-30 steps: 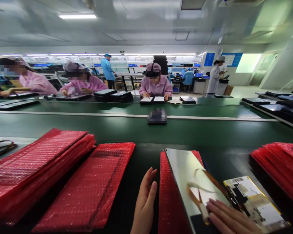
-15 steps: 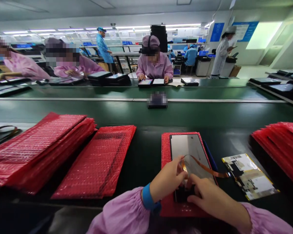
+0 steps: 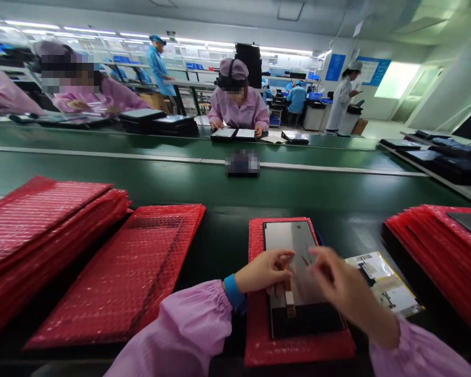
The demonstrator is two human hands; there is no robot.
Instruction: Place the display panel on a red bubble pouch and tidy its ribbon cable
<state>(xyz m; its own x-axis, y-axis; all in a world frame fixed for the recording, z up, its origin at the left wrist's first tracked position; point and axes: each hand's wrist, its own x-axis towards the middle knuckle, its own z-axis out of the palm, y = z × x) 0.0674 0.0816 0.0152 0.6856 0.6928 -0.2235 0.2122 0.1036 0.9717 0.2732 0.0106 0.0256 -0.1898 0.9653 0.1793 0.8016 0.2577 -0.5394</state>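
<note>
A display panel (image 3: 306, 314) with a silvery back and a black lower strip lies on a red bubble-wrap bag (image 3: 255, 335). Over its left part, my left hand (image 3: 265, 272) has thumb and fingers closed on an orange flex cable (image 3: 288, 285), which hangs down to a small connector piece near the black strip. My right hand (image 3: 337, 285), smeared by motion, is raised above the panel's right side with fingers bent. A thin brown sliver shows by its fingertips; I cannot make out what it is. Just right of that hand lies a flat yellow-edged board (image 3: 392, 293) with white and dark patches.
Stacked red bubble-wrap bags (image 3: 55, 225) and a single bag (image 3: 125, 272) lie on the left. Another red stack (image 3: 435, 251) stands on the right. Beyond the green bench (image 3: 172, 180), a co-worker (image 3: 239, 99) in pink handles tablets; more people are farther back.
My right hand has lifted off the lower panel and moved up and right. The orange ribbon no longer visibly spans to the yellow-edged board. The view has turned slightly right and tilted.
</note>
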